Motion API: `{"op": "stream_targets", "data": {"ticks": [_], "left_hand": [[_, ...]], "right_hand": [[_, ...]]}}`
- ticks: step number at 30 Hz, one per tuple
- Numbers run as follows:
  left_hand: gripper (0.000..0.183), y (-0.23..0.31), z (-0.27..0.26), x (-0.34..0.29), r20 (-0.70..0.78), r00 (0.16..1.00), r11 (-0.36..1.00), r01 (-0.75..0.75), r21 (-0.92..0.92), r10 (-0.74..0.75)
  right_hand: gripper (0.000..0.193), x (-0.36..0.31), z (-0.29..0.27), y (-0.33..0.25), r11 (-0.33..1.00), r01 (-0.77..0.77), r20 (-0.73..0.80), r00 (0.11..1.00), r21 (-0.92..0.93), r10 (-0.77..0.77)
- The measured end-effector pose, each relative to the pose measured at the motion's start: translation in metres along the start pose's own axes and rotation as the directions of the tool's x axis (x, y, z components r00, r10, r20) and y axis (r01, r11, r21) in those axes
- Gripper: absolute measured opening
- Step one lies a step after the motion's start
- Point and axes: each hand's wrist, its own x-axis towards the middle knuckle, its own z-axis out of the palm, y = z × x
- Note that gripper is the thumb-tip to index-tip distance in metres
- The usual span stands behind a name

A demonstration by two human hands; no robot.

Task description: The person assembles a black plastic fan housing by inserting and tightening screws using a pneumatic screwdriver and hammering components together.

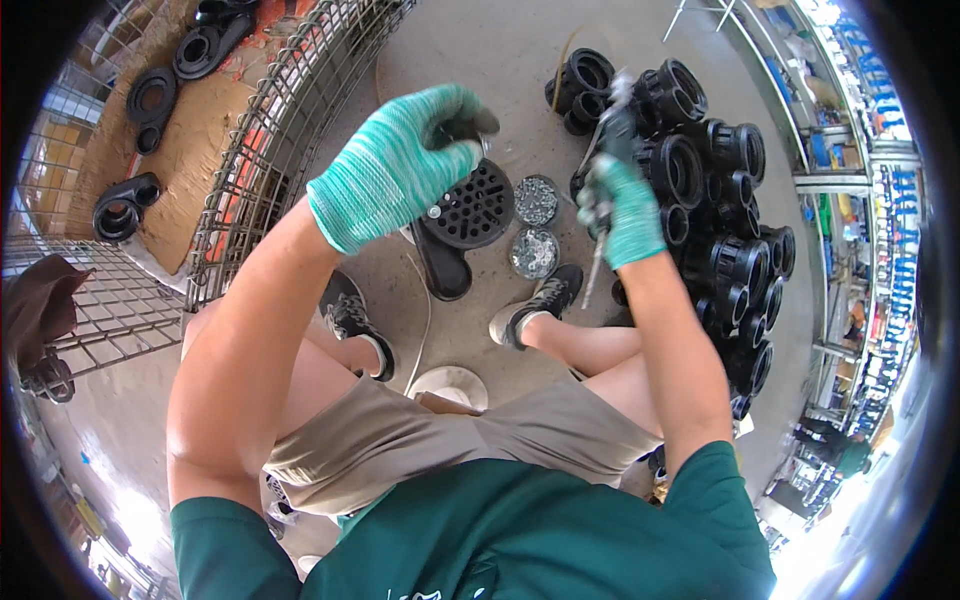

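Observation:
My left hand [410, 160], in a green striped glove, is curled with thumb and fingers drawn together. Something small may sit between its fingertips, but I cannot make it out. Beneath it lies a round black perforated plate [487, 212] on a black part with a rounded arm [443, 268]. A bolt head [434, 212] shows at the plate's left edge. On the right, my gloved right hand [625, 207] grips a dark power tool [620, 135], blurred by motion; a thin shaft or hose hangs below. Two round tins of small metal hardware, an upper [536, 200] and a lower [535, 252], stand between the hands.
Black ring-shaped castings [740, 265] are stacked at my right. A wire-mesh cage [270, 130] at left holds cardboard and several similar black parts [152, 97]. My shoes [540, 305] flank the work. A thin cord [425, 320] crosses the floor; shelving [835, 185] lines the far right.

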Motion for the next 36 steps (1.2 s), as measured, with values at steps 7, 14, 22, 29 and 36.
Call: {"op": "stream_targets", "data": {"ticks": [7,14,22,29,36], "left_hand": [[0.025,-0.016,0.022,-0.019,0.163,0.963,0.946,0.246,-0.21,-0.214],[0.036,-0.023,0.026,-0.015,0.127,0.962,0.921,0.268,-0.284,-0.241],[0.041,-0.015,0.031,-0.004,0.144,0.958,0.894,0.285,-0.346,-0.25],[0.043,-0.012,0.028,-0.001,0.127,0.956,0.904,0.293,-0.313,-0.266],[0.036,-0.007,0.035,-0.008,0.065,0.971,0.927,0.238,-0.289,-0.229]], "right_hand": [[0.036,-0.061,0.047,-0.129,0.786,0.445,0.155,0.821,0.43,-0.549],[0.013,-0.039,0.058,-0.106,0.711,0.345,0.084,0.866,0.612,-0.492],[0.019,-0.027,0.057,-0.095,0.706,0.225,0.086,0.923,0.672,-0.376],[0.016,-0.027,0.052,-0.095,0.68,0.329,0.004,0.899,0.655,-0.438],[0.014,-0.03,0.055,-0.092,0.677,0.335,-0.026,0.906,0.655,-0.423]]}}
